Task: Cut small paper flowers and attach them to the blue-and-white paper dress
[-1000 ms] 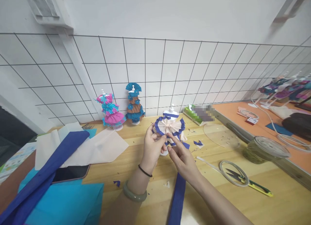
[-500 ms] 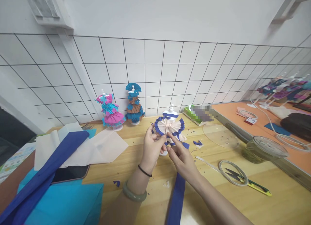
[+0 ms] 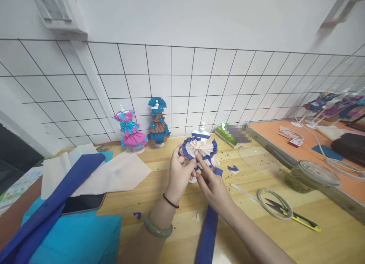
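A pleated paper fan [image 3: 198,147], pale pink with a blue edge, is pinched along its left side by my left hand [image 3: 180,166]. My right hand [image 3: 211,183] touches the fan's lower centre with the index fingertip; its other fingers are bent, and whether they hold anything is hidden. Directly behind the fan stands a small white mannequin [image 3: 202,128] with a blue band at its chest and layered paper below. A long blue crepe-paper strip [image 3: 209,233] runs under my right wrist toward the table's near edge.
Two dressed mannequins, pink [image 3: 132,136] and teal-brown [image 3: 157,123], stand by the wall. Blue strip and pale paper [image 3: 122,176] lie left over a phone [image 3: 82,204] and turquoise sheet [image 3: 76,237]. To the right are scissors [image 3: 306,221], a tape roll [image 3: 259,199] and a clear lid [image 3: 256,159].
Both hands and the fan stay almost in place. The whole view has shifted very slightly, and the right index fingertip still rests at the fan's centre.
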Motion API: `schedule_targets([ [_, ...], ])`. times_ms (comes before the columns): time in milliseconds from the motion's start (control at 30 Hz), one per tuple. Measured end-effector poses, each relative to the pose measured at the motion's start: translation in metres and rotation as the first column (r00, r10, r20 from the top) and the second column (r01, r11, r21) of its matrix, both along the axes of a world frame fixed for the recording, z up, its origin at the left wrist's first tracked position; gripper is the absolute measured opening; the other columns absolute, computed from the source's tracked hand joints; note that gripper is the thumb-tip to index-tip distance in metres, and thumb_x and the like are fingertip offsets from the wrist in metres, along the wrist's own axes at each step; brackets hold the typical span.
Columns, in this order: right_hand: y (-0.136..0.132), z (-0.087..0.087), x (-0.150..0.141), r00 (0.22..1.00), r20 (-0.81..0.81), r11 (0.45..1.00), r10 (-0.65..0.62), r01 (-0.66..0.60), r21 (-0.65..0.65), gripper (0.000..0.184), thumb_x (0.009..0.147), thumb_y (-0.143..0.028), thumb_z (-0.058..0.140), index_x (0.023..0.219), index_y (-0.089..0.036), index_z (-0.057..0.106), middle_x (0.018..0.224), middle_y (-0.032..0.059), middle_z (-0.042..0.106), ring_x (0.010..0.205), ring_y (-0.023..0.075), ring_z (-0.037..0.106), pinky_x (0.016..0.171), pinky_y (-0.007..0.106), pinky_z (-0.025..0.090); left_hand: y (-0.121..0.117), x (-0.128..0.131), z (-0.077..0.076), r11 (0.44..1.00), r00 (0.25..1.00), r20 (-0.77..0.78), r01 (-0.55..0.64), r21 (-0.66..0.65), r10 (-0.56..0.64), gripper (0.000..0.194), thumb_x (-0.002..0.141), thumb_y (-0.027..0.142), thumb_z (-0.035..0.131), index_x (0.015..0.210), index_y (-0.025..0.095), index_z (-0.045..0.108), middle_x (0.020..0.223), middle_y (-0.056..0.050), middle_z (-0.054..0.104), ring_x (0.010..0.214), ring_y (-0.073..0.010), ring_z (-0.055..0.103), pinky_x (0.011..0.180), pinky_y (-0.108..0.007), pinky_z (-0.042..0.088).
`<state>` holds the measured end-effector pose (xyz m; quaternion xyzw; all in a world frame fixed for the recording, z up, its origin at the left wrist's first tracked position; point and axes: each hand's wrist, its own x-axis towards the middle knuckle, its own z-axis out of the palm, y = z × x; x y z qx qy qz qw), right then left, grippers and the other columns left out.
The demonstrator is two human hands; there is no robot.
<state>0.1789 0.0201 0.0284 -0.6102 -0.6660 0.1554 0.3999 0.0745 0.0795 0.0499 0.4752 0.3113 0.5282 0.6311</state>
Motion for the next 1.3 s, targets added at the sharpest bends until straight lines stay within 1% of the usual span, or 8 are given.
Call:
schedule_targets([
  [167,-0.0007,0.0011,-0.0007,1.000,0.003,1.000,0.009,-0.009,-0.009,0.054,0.084,-0.017,0.035,0.137,-0.017,0.024,0.055,-0.0047,0.047,0.044,0.0110,0.039,0.048,0.021,0.033,-0.0011,0.0001,0.0010,1.000,1.000,-0.015,0.003,0.008,-0.003,0.062,0.070,0.023,0.061,0.123,0.024,0.030,0.065,0.004,0.059,0.034,-0.0068,0.048,0.030,-0.016,0.035],
  [367,-0.0013,0.0036,-0.0019,1.000,-0.016,1.000,0.012,-0.013,-0.023,0.055,0.085,-0.017,0.035,0.138,-0.019,0.021,0.053,-0.0052,0.045,0.044,0.0117,0.039,0.049,0.022,0.033,-0.0009,-0.0001,0.0001,0.998,1.000,0.001,-0.001,-0.058,0.001,0.071,0.067,0.022,0.064,0.126,0.023,0.026,0.062,0.005,0.058,0.032,-0.0061,0.047,0.029,-0.015,0.034],
  [567,-0.0016,0.0039,-0.0022,0.999,-0.031,0.999,0.016,-0.017,-0.035,0.056,0.085,-0.018,0.035,0.139,-0.020,0.019,0.053,-0.0064,0.042,0.045,0.0110,0.038,0.049,0.022,0.033,-0.0019,-0.0001,-0.0012,0.998,1.000,0.017,-0.013,-0.063,0.014,0.072,0.068,0.022,0.065,0.128,0.021,0.025,0.054,0.008,0.052,0.032,-0.0068,0.046,0.029,-0.015,0.034],
  [667,-0.0014,0.0048,-0.0030,0.999,-0.039,0.999,0.024,-0.026,-0.043,0.056,0.085,-0.017,0.036,0.139,-0.020,0.019,0.054,-0.0063,0.043,0.046,0.0107,0.039,0.050,0.022,0.033,-0.0024,-0.0004,-0.0006,0.997,1.000,0.017,-0.018,-0.069,0.019,0.071,0.067,0.022,0.065,0.127,0.022,0.026,0.058,0.007,0.053,0.032,-0.0068,0.047,0.029,-0.015,0.034],
  [867,-0.0001,0.0044,-0.0036,0.999,-0.029,0.999,0.012,-0.014,-0.044,0.056,0.085,-0.017,0.036,0.139,-0.020,0.019,0.054,-0.0061,0.044,0.044,0.0107,0.039,0.048,0.021,0.032,-0.0018,-0.0005,-0.0020,0.999,1.000,0.023,-0.001,-0.047,0.003,0.063,0.069,0.023,0.063,0.123,0.024,0.032,0.069,0.003,0.058,0.033,-0.0043,0.046,0.029,-0.014,0.033],
  [1033,-0.0003,0.0064,-0.0049,1.000,0.018,1.000,-0.016,0.017,-0.023,0.054,0.084,-0.018,0.036,0.137,-0.018,0.024,0.052,-0.0058,0.042,0.044,0.0116,0.040,0.049,0.022,0.031,-0.0017,-0.0004,-0.0012,0.999,1.000,0.018,-0.016,-0.041,0.017,0.066,0.068,0.022,0.064,0.125,0.025,0.031,0.072,0.002,0.059,0.033,-0.0036,0.046,0.029,-0.013,0.031],
  [1133,-0.0006,0.0064,-0.0053,1.000,-0.029,1.000,-0.001,0.001,-0.022,0.055,0.084,-0.017,0.036,0.137,-0.017,0.023,0.053,-0.0061,0.042,0.044,0.0109,0.038,0.049,0.021,0.031,-0.0030,-0.0009,0.0017,0.999,1.000,0.023,-0.011,-0.042,0.012,0.064,0.068,0.023,0.064,0.124,0.025,0.032,0.070,0.003,0.059,0.033,-0.0039,0.046,0.030,-0.014,0.033],
  [1300,-0.0010,0.0046,-0.0049,0.982,-0.187,0.998,0.037,-0.044,-0.033,0.055,0.084,-0.020,0.038,0.137,-0.017,0.025,0.054,-0.0067,0.038,0.047,0.0106,0.034,0.048,0.021,0.029,-0.0043,-0.0009,0.0044,0.999,0.999,0.042,0.007,-0.052,-0.005,0.061,0.069,0.026,0.064,0.122,0.021,0.034,0.059,0.005,0.056,0.034,-0.0050,0.046,0.032,-0.014,0.034],
])
